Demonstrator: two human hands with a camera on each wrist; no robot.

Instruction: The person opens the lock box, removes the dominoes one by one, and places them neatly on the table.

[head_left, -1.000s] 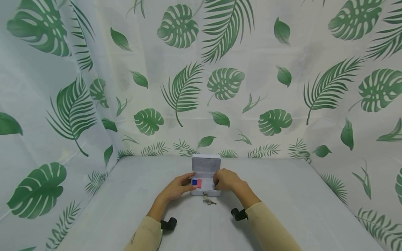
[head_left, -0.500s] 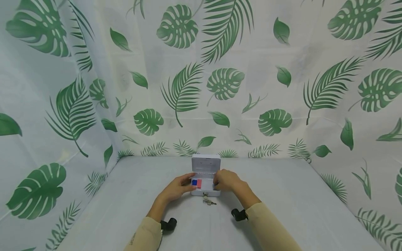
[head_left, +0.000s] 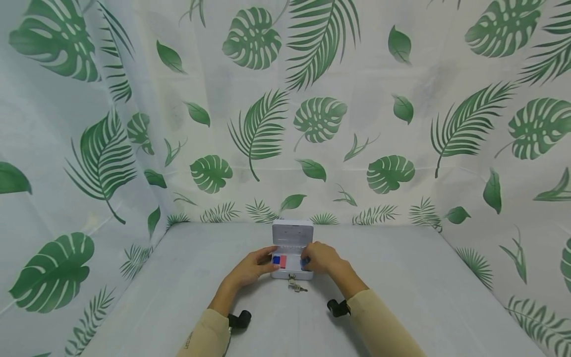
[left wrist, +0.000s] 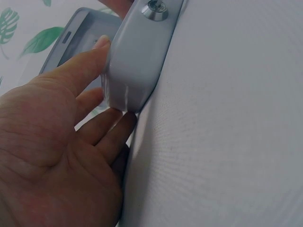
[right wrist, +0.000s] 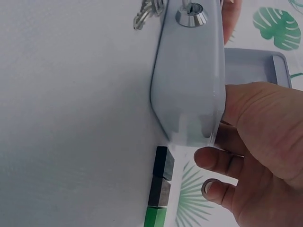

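A small pale grey cash box (head_left: 290,274) stands on the table with its lid (head_left: 293,234) raised. My left hand (head_left: 250,267) holds its left side, thumb over the rim and fingers against the outer wall, as the left wrist view (left wrist: 61,127) shows. My right hand (head_left: 322,257) reaches over the right rim. Its fingers pinch a small blue block (head_left: 305,263) inside the box; the fingertips are hidden by the box wall in the right wrist view. A blue piece (head_left: 276,260) and a pink piece (head_left: 283,261) lie at the box's left end.
Keys (head_left: 296,286) hang from the front lock (right wrist: 191,15). Beside the box in the right wrist view stand a black block (right wrist: 163,162), a dark brownish block (right wrist: 159,191) and a green block (right wrist: 155,217) in a row. Leaf-patterned cloth (head_left: 312,124) walls the table's back and sides.
My right hand has shifted slightly left within the box, and a blue block now shows at its fingers. The left hand and the box have stayed put.
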